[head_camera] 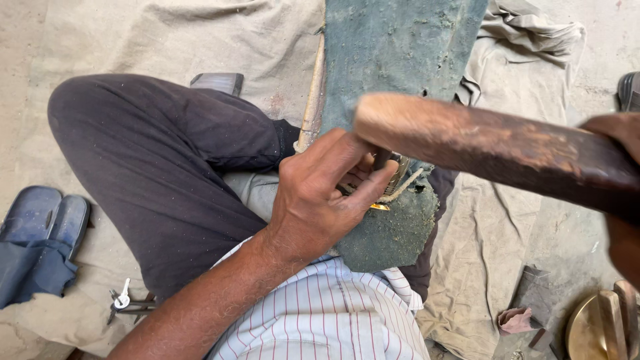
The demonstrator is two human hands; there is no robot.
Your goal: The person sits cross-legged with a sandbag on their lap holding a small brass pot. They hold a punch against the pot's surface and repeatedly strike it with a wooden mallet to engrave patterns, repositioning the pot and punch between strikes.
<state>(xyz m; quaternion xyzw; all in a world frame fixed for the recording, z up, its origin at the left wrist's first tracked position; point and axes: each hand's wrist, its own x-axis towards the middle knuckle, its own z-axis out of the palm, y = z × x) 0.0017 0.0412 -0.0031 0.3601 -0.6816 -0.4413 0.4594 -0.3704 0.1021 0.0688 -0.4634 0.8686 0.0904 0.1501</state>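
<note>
I sit cross-legged on a cloth-covered floor. My left hand (320, 193) pinches a thin dark metal punch (381, 160) upright against a small brass piece (380, 207) that rests on a green felt-covered board (393, 60) across my lap. My right hand (623, 193), at the frame's right edge, grips a thick brown wooden mallet (493, 143) raised over the punch, its pale rounded end close to my left fingers. Most of my right hand is cut off by the frame.
A pair of blue sandals (41, 217) on dark cloth lies at the left. Pliers and a white key (127, 303) lie by my knee. A brass bowl (597, 327) and metal blocks (533, 290) sit at lower right. A crumpled beige cloth (520, 40) lies behind the board.
</note>
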